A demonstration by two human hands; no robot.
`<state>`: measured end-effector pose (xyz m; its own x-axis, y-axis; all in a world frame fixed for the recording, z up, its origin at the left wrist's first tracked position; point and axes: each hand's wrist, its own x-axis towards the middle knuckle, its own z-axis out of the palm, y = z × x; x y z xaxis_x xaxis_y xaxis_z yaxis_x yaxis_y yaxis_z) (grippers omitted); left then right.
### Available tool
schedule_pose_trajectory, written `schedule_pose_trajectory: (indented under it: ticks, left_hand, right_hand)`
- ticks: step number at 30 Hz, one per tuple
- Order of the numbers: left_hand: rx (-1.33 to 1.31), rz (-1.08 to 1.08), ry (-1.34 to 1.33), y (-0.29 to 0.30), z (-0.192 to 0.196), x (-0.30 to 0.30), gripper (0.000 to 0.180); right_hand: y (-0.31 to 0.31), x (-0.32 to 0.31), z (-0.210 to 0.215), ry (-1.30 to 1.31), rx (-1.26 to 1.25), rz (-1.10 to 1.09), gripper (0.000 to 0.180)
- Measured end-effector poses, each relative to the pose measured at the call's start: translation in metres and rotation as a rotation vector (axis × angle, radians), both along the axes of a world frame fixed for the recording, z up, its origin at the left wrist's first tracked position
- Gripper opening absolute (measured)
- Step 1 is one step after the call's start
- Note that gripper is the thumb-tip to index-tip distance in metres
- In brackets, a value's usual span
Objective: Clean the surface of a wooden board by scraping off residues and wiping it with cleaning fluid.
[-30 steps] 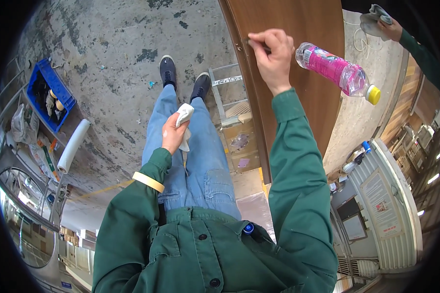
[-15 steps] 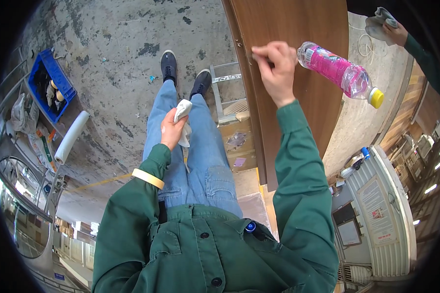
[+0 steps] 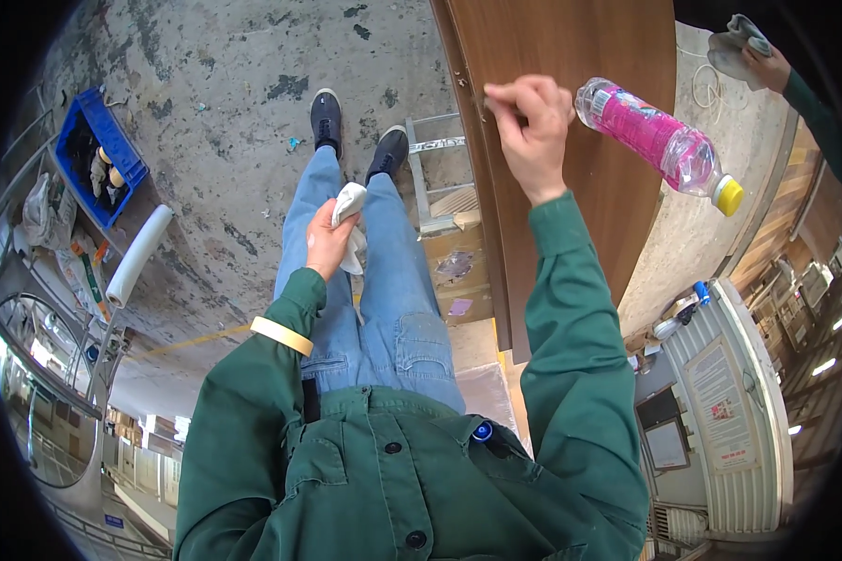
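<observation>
My left hand (image 3: 328,240) is closed around a folded white cloth (image 3: 348,203), held in front of my thighs. Over a brown wood-grain panel (image 3: 594,234) is my right hand (image 3: 533,136), its thumb and index finger drawn together close to the panel's left edge and the other fingers curled. Whether anything small sits in that pinch is too small to tell. Just right of those knuckles is a clear plastic bottle (image 3: 641,131) with a pink label and a yellow cap; my fingers are not wrapped around it. A roll of pale tape (image 3: 282,336) circles my left forearm.
At far right, another person's hand (image 3: 769,67) holds a grey cloth (image 3: 737,51). A blue crate (image 3: 126,168) with objects inside is at left, beside a white roll (image 3: 140,257). A metal step frame (image 3: 437,173) and a cardboard box (image 3: 458,271) sit by the panel.
The scene has shifted slightly in the picture. Both my hands keep nearly the same pose, and the bottle's place beside my right hand is about the same.
</observation>
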<state>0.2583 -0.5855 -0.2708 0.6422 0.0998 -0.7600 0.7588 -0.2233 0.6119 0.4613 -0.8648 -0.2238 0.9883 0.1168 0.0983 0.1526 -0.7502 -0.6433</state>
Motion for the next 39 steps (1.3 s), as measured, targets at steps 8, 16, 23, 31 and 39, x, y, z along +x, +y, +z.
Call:
schedule_pose_trajectory:
  ticks: [8, 16, 23, 31, 39]
  left_hand:
    - [0.04, -0.002, -0.011, 0.0, -0.004, -0.005, 0.016]
    - [-0.001, 0.001, 0.012, -0.007, -0.002, -0.004, 0.016]
    - [0.01, 0.037, 0.007, -0.003, -0.004, -0.01, 0.016]
    - [0.0, 0.025, 0.016, 0.001, -0.01, -0.018, 0.016]
    - [0.019, 0.034, 0.011, 0.006, -0.007, -0.019, 0.016]
  right_hand:
    - [0.007, 0.006, -0.004, -0.052, 0.009, 0.021, 0.012]
    - [0.003, 0.013, -0.007, -0.081, 0.001, -0.008, 0.011]
    - [0.0, -0.013, -0.003, -0.042, -0.004, 0.029, 0.015]
    - [0.001, 0.002, -0.007, -0.044, 0.005, -0.006, 0.014]
    - [-0.004, -0.032, -0.003, -0.004, 0.019, -0.013, 0.016]
